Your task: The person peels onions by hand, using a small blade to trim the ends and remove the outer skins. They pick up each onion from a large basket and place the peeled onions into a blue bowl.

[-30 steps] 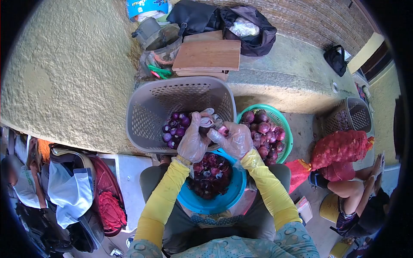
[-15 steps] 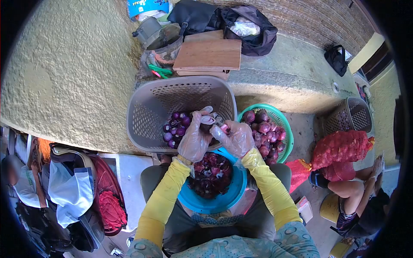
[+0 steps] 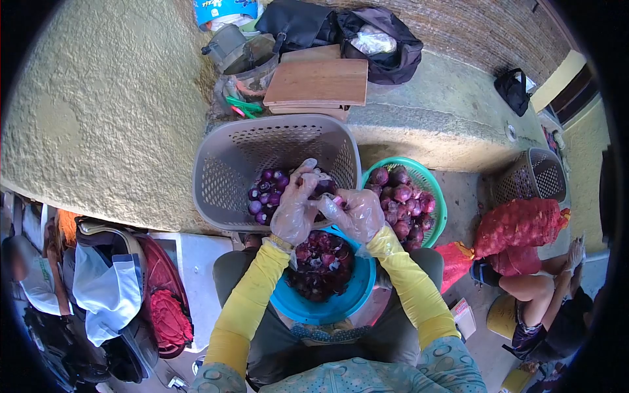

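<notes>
My left hand (image 3: 294, 208) and my right hand (image 3: 354, 213), both in clear plastic gloves, meet over the near rim of the grey basket (image 3: 211, 190). The fingers of both are curled together around a small purple onion, mostly hidden between them. Peeled purple onions (image 3: 267, 190) lie inside the basket. Below my hands, a blue basin (image 3: 360, 295) holds dark red onion skins (image 3: 320, 262). To the right, a green colander (image 3: 440, 203) holds unpeeled red onions (image 3: 401, 193).
Red mesh sacks (image 3: 517, 226) and another grey basket (image 3: 531, 177) stand at the right, near a seated person (image 3: 544, 301). Wooden boards (image 3: 317, 83) and dark bags (image 3: 380, 52) lie on the ledge. Another person (image 3: 36, 275) is at the far left.
My left hand's fingers have turned and shifted slightly over the onion. My right hand has moved slightly left, closer to my left hand.
</notes>
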`<action>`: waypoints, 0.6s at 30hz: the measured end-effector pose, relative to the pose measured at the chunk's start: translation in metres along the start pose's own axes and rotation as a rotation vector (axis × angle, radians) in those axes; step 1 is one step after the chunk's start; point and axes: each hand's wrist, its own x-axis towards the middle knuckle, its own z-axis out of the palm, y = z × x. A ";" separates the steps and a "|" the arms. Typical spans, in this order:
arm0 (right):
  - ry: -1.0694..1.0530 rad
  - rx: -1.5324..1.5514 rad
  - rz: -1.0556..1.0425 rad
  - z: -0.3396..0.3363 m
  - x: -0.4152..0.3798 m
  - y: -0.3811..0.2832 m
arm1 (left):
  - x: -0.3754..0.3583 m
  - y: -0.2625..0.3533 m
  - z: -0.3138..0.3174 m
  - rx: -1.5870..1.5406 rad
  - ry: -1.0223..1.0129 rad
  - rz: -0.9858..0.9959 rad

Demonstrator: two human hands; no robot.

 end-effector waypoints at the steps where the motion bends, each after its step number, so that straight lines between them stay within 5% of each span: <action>1: -0.017 -0.021 0.032 -0.005 0.000 -0.004 | 0.000 0.001 -0.001 0.001 0.001 0.000; 12: 0.158 0.027 0.165 0.001 0.002 0.013 | -0.002 0.008 0.007 -0.227 -0.058 -0.059; 18: 0.088 -0.038 0.184 0.000 0.003 0.014 | 0.002 0.000 0.002 -0.264 -0.098 -0.031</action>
